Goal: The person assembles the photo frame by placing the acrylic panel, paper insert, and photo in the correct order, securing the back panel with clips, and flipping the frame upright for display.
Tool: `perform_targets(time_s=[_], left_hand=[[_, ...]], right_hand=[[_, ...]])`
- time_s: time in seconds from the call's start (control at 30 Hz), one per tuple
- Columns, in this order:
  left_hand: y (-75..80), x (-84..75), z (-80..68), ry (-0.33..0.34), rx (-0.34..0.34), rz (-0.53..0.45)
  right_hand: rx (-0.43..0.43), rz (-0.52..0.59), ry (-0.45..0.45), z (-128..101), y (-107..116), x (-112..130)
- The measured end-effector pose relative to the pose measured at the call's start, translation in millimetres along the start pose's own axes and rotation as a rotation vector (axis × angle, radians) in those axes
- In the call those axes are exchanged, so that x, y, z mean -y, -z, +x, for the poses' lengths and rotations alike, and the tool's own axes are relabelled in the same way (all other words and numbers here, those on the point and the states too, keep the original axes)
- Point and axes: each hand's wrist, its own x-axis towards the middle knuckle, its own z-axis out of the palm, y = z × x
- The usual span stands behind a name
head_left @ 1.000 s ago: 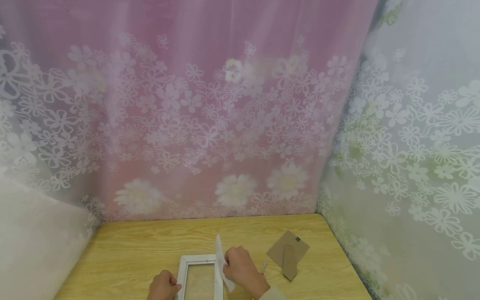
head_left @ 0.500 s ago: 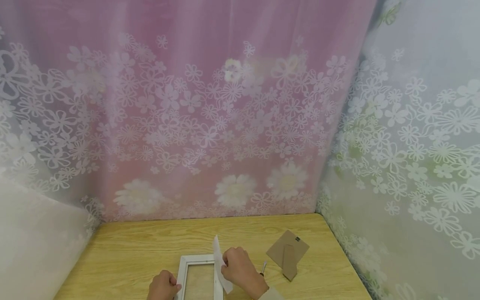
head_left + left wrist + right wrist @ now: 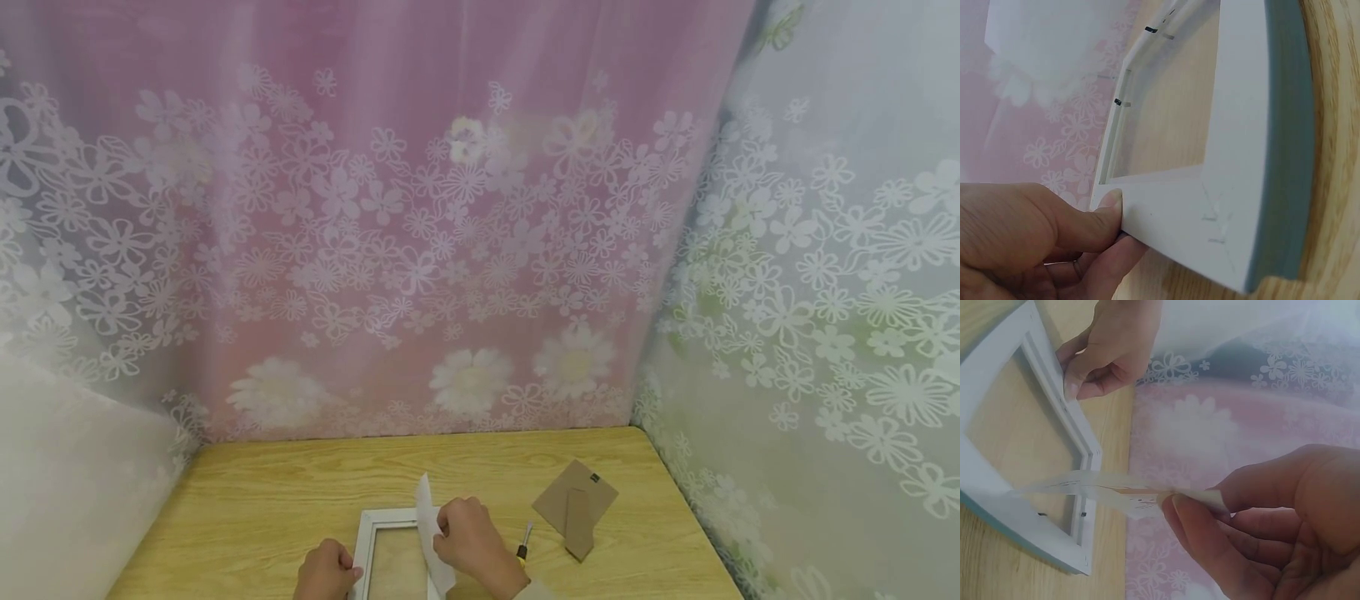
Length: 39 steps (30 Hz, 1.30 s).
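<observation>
The right hand (image 3: 476,540), pinching a thin white paper-like sheet (image 3: 427,525), edges left — seemingly bringing it further over the white rectangular frame (image 3: 364,546) the left hand (image 3: 325,571) grips.

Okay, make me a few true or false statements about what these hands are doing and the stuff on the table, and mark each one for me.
1. The right hand pinches a thin white sheet. True.
2. In the head view, a screwdriver lies between the right hand and the brown board. True.
3. The left hand holds the screwdriver. False: it grips the edge of the white frame.
4. The curtain behind the table has a flower pattern. True.
5. The brown board is fitted inside the white frame. False: it lies on the table, apart from the frame.
6. The thin white sheet lies flat on the table. False: it is held up at the frame.
</observation>
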Motion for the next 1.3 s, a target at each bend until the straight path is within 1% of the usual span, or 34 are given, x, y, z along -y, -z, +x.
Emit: perform_targets(time_s=[0.1, 0.23, 0.4, 0.57, 0.8, 1.03, 1.3], left_hand=[[1.0, -2.9, -0.7, 0.025, 0.009, -0.004], [2.8, -4.6, -1.4, 0.043, 0.022, 0.001], [3.0, -4.3, -2.0, 0.04, 0.019, 0.006], [2.0, -5.1, -2.0, 0.036, 0.005, 0.01], [3.2, -5.7, -2.3, 0.04, 0.015, 0.005], [2.3, -6.6, -1.8, 0.049, 0.02, 0.008], [2.4, -6.0, -1.3, 0.067, 0.027, 0.015]], right_hand=[[0.015, 0.029, -0.023, 0, -2, 2], [0.039, 0.058, -0.049, -1, -5, 3], [0.036, 0.079, -0.043, -2, -8, 4], [0.024, 0.075, -0.03, -2, -9, 4], [0.022, 0.095, -0.019, 0, -13, 6], [0.101, 0.201, -0.083, -2, -20, 12], [0.129, 0.198, -0.148, 0, -29, 13]])
